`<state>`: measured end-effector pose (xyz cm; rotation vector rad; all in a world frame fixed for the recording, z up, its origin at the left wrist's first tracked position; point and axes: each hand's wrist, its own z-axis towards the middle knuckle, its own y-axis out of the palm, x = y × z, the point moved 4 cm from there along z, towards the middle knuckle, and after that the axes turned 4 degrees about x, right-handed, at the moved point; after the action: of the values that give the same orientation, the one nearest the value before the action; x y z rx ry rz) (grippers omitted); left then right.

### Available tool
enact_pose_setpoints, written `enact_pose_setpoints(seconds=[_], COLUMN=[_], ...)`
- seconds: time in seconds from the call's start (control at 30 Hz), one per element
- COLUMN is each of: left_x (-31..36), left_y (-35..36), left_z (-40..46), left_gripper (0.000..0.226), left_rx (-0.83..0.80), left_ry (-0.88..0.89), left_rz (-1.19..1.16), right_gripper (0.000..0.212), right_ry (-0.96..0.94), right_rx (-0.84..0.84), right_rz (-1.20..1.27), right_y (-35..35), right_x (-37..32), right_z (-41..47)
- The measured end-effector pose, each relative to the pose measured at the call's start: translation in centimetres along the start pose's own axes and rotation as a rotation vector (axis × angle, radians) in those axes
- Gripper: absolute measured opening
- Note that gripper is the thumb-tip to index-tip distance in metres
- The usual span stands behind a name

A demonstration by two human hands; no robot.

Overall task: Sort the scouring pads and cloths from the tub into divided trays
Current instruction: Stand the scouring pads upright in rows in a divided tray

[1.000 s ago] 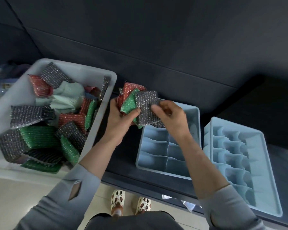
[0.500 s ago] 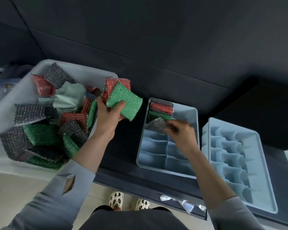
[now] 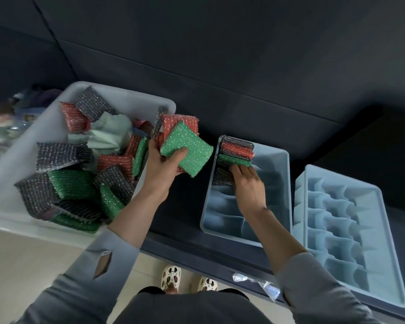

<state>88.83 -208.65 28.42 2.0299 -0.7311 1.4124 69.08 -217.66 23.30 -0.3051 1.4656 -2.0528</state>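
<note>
Tub left, second tray right — right hand between.

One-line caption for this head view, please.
Left hand holds a stack of scouring pads while right hand presses a grey pad into the nearer divided tray.

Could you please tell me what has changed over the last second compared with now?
The right hand pulled the grey pad from the left hand's stack and is pressing it into the nearer tray, below three pads already there. The left hand keeps its green pad and red pads. The tub and the far tray are unchanged.
</note>
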Motion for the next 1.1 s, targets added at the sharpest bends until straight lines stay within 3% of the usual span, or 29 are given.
enact_pose_setpoints(seconds=[0.1, 0.2, 0.27, 0.37, 0.5, 0.63, 0.73, 0.87, 1.0, 1.1], left_x=[0.1, -0.1, -0.2, -0.1, 0.1, 0.5, 0.9, 0.9, 0.4, 0.1], left_y=[0.3, 0.8, 1.5, 2.6, 3.1, 2.2, 0.9, 0.1, 0.2, 0.3], left_z=[-0.4, -0.8, -1.2, -1.9, -2.5, -2.4, -2.0, -1.9, -2.3, -2.5], left_gripper=[0.044, 0.040, 0.041, 0.045, 0.042, 0.047, 0.041, 0.043, 0.043, 0.038], left_rx=[-0.044, -0.089, -0.152, -0.262, -0.300, -0.189, -0.068, -0.029, -0.044, -0.053], left_ry=[-0.009, -0.048, -0.070, -0.092, -0.104, -0.085, -0.056, -0.043, -0.036, -0.033], left_rz=[-0.009, -0.049, -0.061, -0.067, -0.066, -0.063, -0.106, -0.101, -0.061, -0.042], right_gripper=[0.031, 0.023, 0.032, 0.044, 0.030, 0.054, 0.064, 0.046, 0.025, 0.027], right_ry=[0.077, 0.345, 0.509, 0.602, 0.658, 0.605, 0.433, 0.236, 0.145, 0.060], right_rx=[0.094, 0.155, 0.012, -0.215, -0.279, -0.206, -0.203, -0.146, 0.005, 0.031], right_rz=[0.209, 0.538, 0.802, 1.016, 1.277, 1.146, 0.905, 0.488, 0.399, 0.336], right_y=[-1.5, -4.2, -5.0, -4.9, -4.9, -5.2, -5.1, -5.0, -4.1, -3.0], right_x=[0.4, 1.2, 1.4, 1.3, 1.4, 3.7, 4.8, 3.6, 2.6, 2.2], right_z=[0.5, 1.9, 3.2, 4.4, 3.8, 2.5, 0.7, -0.8, -1.1, -1.3])
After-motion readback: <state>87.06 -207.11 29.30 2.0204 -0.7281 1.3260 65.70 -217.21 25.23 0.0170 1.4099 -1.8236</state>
